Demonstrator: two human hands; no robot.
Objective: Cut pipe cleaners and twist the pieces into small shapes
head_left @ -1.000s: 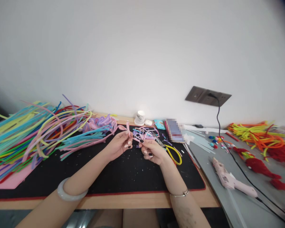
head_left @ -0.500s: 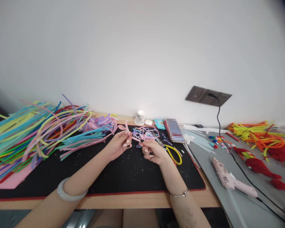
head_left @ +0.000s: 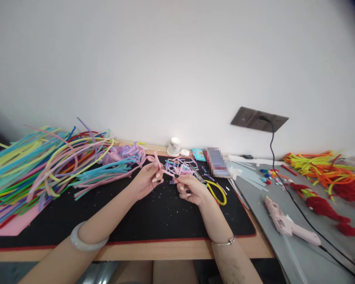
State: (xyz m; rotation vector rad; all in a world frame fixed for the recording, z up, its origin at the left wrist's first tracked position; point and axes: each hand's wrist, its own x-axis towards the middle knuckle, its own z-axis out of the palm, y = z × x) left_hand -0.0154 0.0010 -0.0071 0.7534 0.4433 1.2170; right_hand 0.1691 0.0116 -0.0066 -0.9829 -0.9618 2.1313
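Note:
A pink pipe cleaner [head_left: 167, 172] stretches between my two hands above the black mat [head_left: 154, 221]. My left hand [head_left: 146, 179] pinches its looped, crossed end between thumb and fingers. With thumb and index finger, my right hand [head_left: 191, 188] grips the other end. Behind the hands lies a pile of short pink, purple and blue pipe cleaner pieces [head_left: 182, 166]. Yellow-handled scissors [head_left: 217, 193] rest just right of my right hand, their blades toward the pile.
Long colourful pipe cleaners [head_left: 56, 165] heap on the left. A white cup [head_left: 174, 146] and a phone [head_left: 217, 162] stand along the back. On the grey board at right are a pink glue gun [head_left: 290, 227], pom-poms [head_left: 268, 175], a cord and red fuzzy pieces [head_left: 322, 207].
My left hand has shifted very slightly left, with the crossed pink end tilting a little. My right hand stays in nearly the same place.

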